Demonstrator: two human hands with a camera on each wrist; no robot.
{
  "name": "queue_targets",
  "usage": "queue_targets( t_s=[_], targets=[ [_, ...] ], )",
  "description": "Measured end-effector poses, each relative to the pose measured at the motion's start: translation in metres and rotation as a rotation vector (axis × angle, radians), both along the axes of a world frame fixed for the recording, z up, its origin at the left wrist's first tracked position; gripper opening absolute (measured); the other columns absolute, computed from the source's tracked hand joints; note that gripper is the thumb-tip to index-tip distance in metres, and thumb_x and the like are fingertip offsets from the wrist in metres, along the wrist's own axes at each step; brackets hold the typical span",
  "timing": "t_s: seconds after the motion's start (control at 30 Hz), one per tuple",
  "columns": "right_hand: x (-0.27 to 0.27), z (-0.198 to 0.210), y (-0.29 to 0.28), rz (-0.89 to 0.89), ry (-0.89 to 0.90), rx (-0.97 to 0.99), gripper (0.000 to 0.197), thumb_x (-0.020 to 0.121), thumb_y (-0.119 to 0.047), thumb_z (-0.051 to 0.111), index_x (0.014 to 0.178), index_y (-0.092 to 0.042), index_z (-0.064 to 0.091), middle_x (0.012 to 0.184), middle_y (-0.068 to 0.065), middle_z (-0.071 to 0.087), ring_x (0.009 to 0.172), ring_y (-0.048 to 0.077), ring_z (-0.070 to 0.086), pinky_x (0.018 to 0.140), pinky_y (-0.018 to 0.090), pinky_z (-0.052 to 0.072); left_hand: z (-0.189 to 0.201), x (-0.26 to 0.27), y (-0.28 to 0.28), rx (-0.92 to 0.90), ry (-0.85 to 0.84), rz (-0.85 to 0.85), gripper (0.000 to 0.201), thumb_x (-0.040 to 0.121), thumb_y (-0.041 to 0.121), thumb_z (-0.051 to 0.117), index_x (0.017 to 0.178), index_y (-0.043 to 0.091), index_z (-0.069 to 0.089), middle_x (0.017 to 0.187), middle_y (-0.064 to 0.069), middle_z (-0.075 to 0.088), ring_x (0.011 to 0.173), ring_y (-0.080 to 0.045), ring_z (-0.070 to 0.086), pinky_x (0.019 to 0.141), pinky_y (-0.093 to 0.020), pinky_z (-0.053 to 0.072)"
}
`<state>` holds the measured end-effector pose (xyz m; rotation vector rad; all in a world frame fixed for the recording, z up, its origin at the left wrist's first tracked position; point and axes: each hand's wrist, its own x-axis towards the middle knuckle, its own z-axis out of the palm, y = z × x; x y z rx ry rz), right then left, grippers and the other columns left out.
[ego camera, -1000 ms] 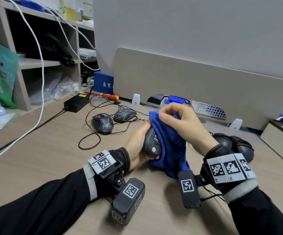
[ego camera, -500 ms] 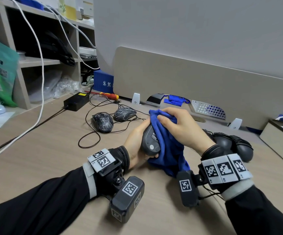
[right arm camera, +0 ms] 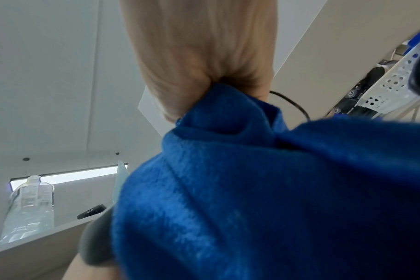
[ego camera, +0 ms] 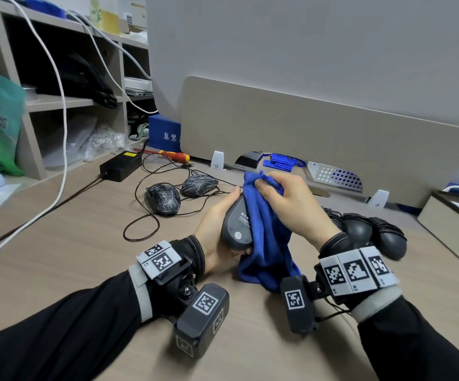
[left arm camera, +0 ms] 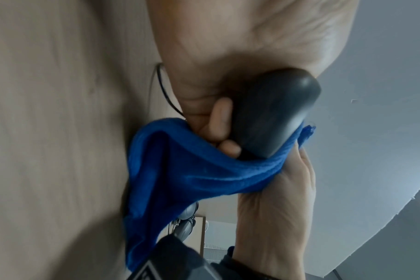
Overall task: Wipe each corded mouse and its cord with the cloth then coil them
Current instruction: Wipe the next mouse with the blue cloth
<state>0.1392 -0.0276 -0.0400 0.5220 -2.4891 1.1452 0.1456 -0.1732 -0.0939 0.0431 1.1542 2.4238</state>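
My left hand (ego camera: 217, 232) grips a dark grey corded mouse (ego camera: 236, 224) above the desk, its underside facing me. A blue cloth (ego camera: 264, 237) is draped over the mouse's right side, and my right hand (ego camera: 286, 202) pinches its top edge against the mouse. In the left wrist view my fingers (left arm camera: 221, 121) curl round the mouse (left arm camera: 273, 111) with the cloth (left arm camera: 192, 170) below it. The cloth (right arm camera: 264, 189) fills the right wrist view, bunched in my right hand (right arm camera: 204, 56). Two black patterned mice (ego camera: 163, 199) (ego camera: 199, 185) lie on the desk beyond, cords (ego camera: 140, 229) loose.
Other dark mice with coiled cords (ego camera: 374, 232) lie behind my right wrist. A black power adapter (ego camera: 120, 166), a screwdriver (ego camera: 173, 155) and a white perforated basket (ego camera: 332, 176) sit near the beige divider (ego camera: 305, 133). Shelves (ego camera: 58, 100) stand at left, a box (ego camera: 448, 215) at right.
My right hand has slid the cloth up the mouse toward its far end, and the mouse's underside has turned more toward me. My left hand keeps its grip.
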Motion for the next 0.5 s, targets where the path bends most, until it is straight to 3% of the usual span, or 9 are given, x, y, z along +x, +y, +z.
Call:
queue_targets(
  t_s=[0.07,0.1,0.13,0.2,0.23,0.3,0.37,0.43,0.5],
  targets=[
    [0.005,0.003,0.0,0.082,-0.096,0.076,0.018,0.096,-0.027,0.064,0.082,-0.022,0.054,0.071,-0.009,0.05,0.06,0.001,0.043,0.059,0.016,0.036,0.0,-0.003,-0.003,0.024,0.014,0.004,0.044,0.09,0.058,0.055,0.106,0.02,0.071,0.09,-0.001,0.07,0.079,-0.018,0.067,0.065,-0.025,0.053],
    [0.008,0.004,0.0,0.134,-0.155,0.119,0.014,0.092,-0.03,0.07,0.098,-0.024,0.059,0.086,-0.011,0.06,0.072,-0.004,0.053,0.068,0.01,0.041,-0.001,-0.005,-0.003,0.044,0.023,0.007,0.041,0.093,0.053,0.052,0.1,0.017,0.071,0.082,-0.003,0.071,0.069,-0.018,0.068,0.056,-0.022,0.052],
    [0.012,0.004,-0.001,0.176,-0.209,0.152,0.033,0.086,-0.033,0.075,0.114,-0.027,0.058,0.102,-0.016,0.064,0.086,-0.009,0.057,0.076,0.006,0.042,0.0,-0.005,-0.003,0.073,0.032,0.007,0.039,0.095,0.047,0.05,0.096,0.013,0.07,0.078,-0.007,0.071,0.065,-0.019,0.068,0.053,-0.022,0.052],
    [0.013,0.004,-0.004,0.204,-0.261,0.152,0.057,0.078,-0.035,0.083,0.127,-0.029,0.054,0.114,-0.019,0.063,0.1,-0.012,0.058,0.082,0.005,0.044,0.003,-0.002,-0.005,0.117,0.038,-0.002,0.037,0.096,0.036,0.047,0.089,0.007,0.069,0.075,-0.013,0.07,0.064,-0.022,0.069,0.054,-0.024,0.055],
    [0.013,0.004,-0.006,0.191,-0.235,0.143,0.055,0.077,-0.035,0.083,0.124,-0.028,0.056,0.112,-0.018,0.064,0.099,-0.009,0.06,0.082,0.008,0.047,0.004,-0.001,-0.005,0.132,0.044,-0.01,0.039,0.095,0.034,0.047,0.085,0.006,0.071,0.075,-0.014,0.07,0.065,-0.024,0.069,0.057,-0.025,0.056],
    [0.011,0.002,-0.011,0.126,-0.1,0.099,0.025,0.084,-0.031,0.077,0.1,-0.022,0.061,0.088,-0.013,0.065,0.079,0.002,0.059,0.072,0.019,0.048,0.003,0.0,-0.004,0.129,0.07,-0.008,0.038,0.091,0.036,0.052,0.086,0.007,0.076,0.084,-0.014,0.072,0.075,-0.025,0.07,0.068,-0.029,0.058],
    [0.007,0.0,-0.011,0.061,0.005,0.061,0.024,0.092,-0.023,0.067,0.077,-0.014,0.051,0.065,-0.01,0.048,0.061,0.008,0.042,0.061,0.028,0.036,0.007,0.004,-0.003,0.118,0.067,0.011,0.037,0.09,0.038,0.055,0.095,0.008,0.076,0.094,-0.014,0.071,0.086,-0.024,0.069,0.082,-0.032,0.056],
    [0.005,-0.001,-0.011,0.054,0.002,0.095,0.025,0.095,-0.024,0.064,0.08,-0.006,0.052,0.067,-0.006,0.046,0.062,0.009,0.039,0.062,0.031,0.034,0.006,0.005,-0.002,0.096,0.053,0.047,0.038,0.093,0.039,0.055,0.101,0.006,0.073,0.098,-0.015,0.07,0.091,-0.024,0.068,0.088,-0.033,0.055],
    [0.008,-0.001,-0.011,0.114,-0.104,0.169,0.031,0.088,-0.036,0.072,0.102,-0.011,0.059,0.086,-0.008,0.058,0.077,0.006,0.051,0.072,0.028,0.042,0.001,0.002,-0.004,0.062,0.06,0.042,0.032,0.098,0.035,0.049,0.099,0.009,0.069,0.09,-0.011,0.072,0.081,-0.022,0.069,0.076,-0.031,0.058]
  ],
)
